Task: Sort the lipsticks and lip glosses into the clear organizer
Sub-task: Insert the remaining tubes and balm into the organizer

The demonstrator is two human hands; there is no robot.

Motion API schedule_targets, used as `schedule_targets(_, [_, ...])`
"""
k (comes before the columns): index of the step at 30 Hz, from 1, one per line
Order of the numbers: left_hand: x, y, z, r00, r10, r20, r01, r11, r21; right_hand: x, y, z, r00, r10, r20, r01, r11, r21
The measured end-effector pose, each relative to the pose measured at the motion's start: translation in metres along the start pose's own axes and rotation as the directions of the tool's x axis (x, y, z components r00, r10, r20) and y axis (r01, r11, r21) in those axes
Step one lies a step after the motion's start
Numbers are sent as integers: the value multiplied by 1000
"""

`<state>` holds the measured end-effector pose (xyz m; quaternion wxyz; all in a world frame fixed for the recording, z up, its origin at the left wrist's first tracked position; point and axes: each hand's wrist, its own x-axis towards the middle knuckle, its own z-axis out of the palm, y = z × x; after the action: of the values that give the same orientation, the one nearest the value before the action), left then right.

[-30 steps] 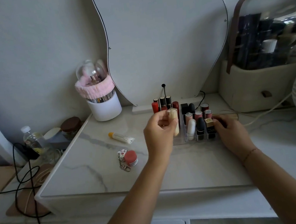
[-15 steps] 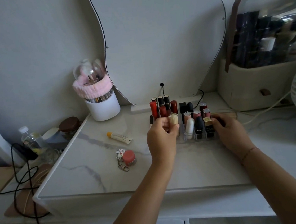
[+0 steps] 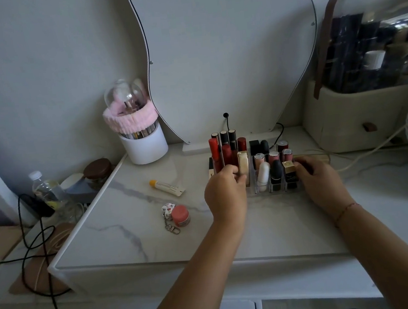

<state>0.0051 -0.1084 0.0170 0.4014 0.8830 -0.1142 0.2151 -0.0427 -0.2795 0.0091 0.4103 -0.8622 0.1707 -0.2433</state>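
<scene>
Left hand [image 3: 226, 192] pinches the cream oblong lipstick case [image 3: 243, 164], upright in a slot of the clear plastic organizer [image 3: 276, 188]; right hand [image 3: 321, 184] curls round its 3 o'clock end on the marbled white surface [image 3: 143, 237]. Best push straight down and release once seated.
</scene>
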Motion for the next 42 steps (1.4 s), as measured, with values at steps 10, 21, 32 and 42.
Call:
schedule_targets(10, [5,7,7,1000,2,2,-2,991,131,0,0,0,1000,-3,8,3,1000,7])
schedule_targets(21, [5,2,4,999,29,42,-33,995,92,1,2,1,1000,-15,-20,14,1000,-11])
schedule_targets(32, [64,-52,-31,989,-146,-33,148,988,48,3,4,2,999,-3,-43,5,999,36])
schedule_targets(42, [109,-55,-4,906,-272,325,196,948,249,3,4,2,999,12,-36,-11,999,43])
